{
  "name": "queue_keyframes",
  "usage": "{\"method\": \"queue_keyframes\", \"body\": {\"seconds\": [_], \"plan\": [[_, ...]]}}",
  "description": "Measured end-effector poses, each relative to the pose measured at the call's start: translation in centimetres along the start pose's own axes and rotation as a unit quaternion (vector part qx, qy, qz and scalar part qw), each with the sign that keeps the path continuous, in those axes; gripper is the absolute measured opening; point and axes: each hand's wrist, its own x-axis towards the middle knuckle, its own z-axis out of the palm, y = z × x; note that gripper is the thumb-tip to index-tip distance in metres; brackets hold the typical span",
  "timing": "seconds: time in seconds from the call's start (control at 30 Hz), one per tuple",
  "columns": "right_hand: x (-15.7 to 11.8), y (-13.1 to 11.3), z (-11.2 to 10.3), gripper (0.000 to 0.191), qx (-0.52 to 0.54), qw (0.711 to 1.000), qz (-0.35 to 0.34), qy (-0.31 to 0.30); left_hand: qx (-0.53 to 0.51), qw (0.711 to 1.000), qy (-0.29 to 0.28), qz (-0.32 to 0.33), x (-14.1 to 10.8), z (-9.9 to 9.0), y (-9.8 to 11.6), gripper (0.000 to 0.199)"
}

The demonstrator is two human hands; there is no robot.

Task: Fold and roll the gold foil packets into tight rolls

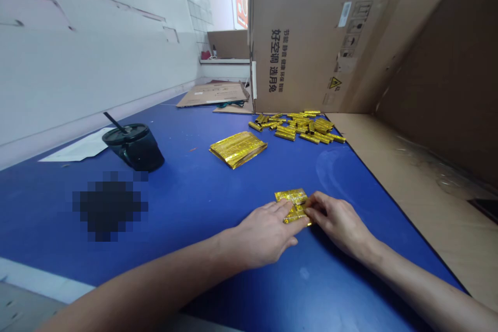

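My left hand (264,233) lay spread on the gold foil packet (293,205), my right hand (338,220) pinching its edge, in front of the pile of gold foil tubes (298,127); hard pinching risked tearing the packet.

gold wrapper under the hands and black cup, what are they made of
The gold wrapper looks like metallized foil or film: glossy, with crinkles catching the light. The black cup looks like smooth dark plastic, going by its soft shine, though the look leaves glass open.
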Motion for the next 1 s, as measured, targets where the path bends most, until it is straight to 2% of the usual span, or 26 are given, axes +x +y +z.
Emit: {"method": "queue_keyframes", "body": {"seconds": [0.47,0.67,0.77,0.87,1.0], "plan": [[-0.1,0.4,0.7,0.012,-0.058,0.998,0.009,0.022,0.006,1.0,-0.006,-0.003,-0.1,0.3,0.1,0.042],[0.0,0.5,0.5,0.013,-0.014,1.0,0.006,0.027,0.001,1.0,-0.013,0.0,-0.1,0.1,0.1,0.044],[0.1,1.0,-0.2,0.016,0.086,0.996,-0.003,-0.005,-0.006,1.0,-0.013,0.0,-0.1,0.0,0.1,0.046],[0.0,1.9,-1.0,0.023,0.162,0.986,0.018,-0.041,-0.022,1.0,-0.021,-0.004,-0.2,-0.2,-0.1,0.044],[-0.3,2.4,-1.7,0.018,0.116,0.989,0.019,-0.088,-0.059,0.998,-0.034,0.007,-0.2,-0.6,-0.8,0.036]]}}
